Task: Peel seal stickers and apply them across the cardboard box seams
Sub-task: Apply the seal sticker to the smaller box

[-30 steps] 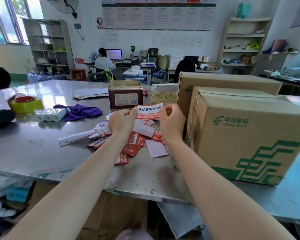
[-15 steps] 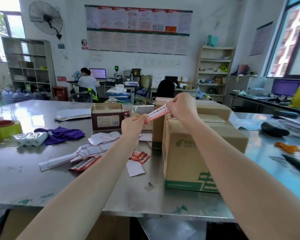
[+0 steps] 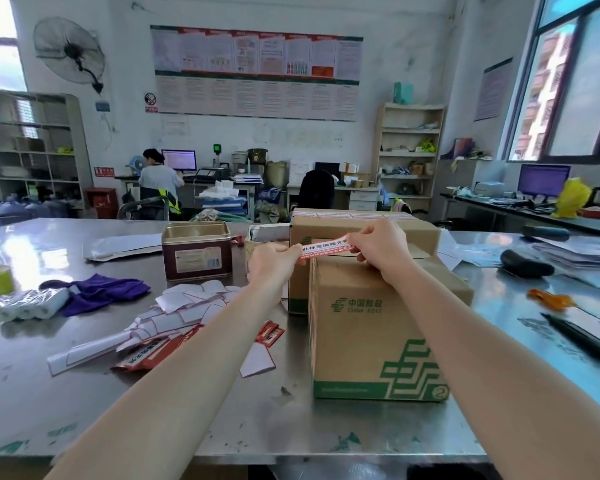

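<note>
One red-and-white seal sticker strip [image 3: 323, 248] stretched between two hands above front top edge of nearer brown cardboard box with green print [image 3: 371, 327]. Left hand [image 3: 272, 263] pinching left end, right hand [image 3: 378, 245] pinching right end, fingers curled. Two cardboard boxes, second brown cardboard box [image 3: 329, 230] behind. One heap of peeled white backing papers [image 3: 187, 306] mid steel desk [image 3: 84, 393]. One maroon metal tin [image 3: 197, 251] toward far edge.

Left hand [image 3: 272, 259], right hand [image 3: 378, 244] pinching
</note>
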The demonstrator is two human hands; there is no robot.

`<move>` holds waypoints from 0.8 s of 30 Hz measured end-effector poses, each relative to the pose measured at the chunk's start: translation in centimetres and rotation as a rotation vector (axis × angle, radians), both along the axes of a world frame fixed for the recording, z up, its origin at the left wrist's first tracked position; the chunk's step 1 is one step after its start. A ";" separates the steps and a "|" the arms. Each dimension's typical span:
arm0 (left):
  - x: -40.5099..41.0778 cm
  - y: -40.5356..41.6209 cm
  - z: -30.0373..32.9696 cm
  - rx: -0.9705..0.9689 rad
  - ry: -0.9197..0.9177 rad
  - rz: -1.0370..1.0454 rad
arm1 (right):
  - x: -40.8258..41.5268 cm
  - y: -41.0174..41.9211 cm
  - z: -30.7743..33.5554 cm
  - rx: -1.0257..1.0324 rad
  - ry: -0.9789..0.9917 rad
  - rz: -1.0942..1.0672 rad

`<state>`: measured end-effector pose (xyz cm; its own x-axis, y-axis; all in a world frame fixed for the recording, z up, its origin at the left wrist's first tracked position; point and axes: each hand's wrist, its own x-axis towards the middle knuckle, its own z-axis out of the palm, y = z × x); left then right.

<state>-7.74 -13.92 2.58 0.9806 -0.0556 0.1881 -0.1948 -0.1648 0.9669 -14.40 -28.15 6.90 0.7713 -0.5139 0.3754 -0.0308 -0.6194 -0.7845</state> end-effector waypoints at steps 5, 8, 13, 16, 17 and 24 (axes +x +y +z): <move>0.2 -0.5 0.0 0.021 0.006 -0.036 | -0.1 -0.2 -0.3 0.008 -0.039 -0.037; 0.2 -0.7 -0.1 0.039 0.002 -0.046 | -0.1 -0.3 -0.5 0.021 -0.046 -0.056; 0.1 -1.0 -0.4 0.028 0.009 -0.057 | 0.0 -0.4 -0.6 0.037 -0.046 -0.079; 0.4 -1.3 -0.5 0.015 0.014 -0.055 | 0.1 -0.6 -0.8 0.024 -0.039 -0.087; 0.4 -1.3 -0.5 0.013 0.016 -0.056 | 0.1 -0.6 -0.8 0.019 -0.037 -0.090; 0.7 -1.6 -0.7 0.001 0.031 -0.060 | 0.4 -0.8 -0.9 0.029 -0.026 -0.105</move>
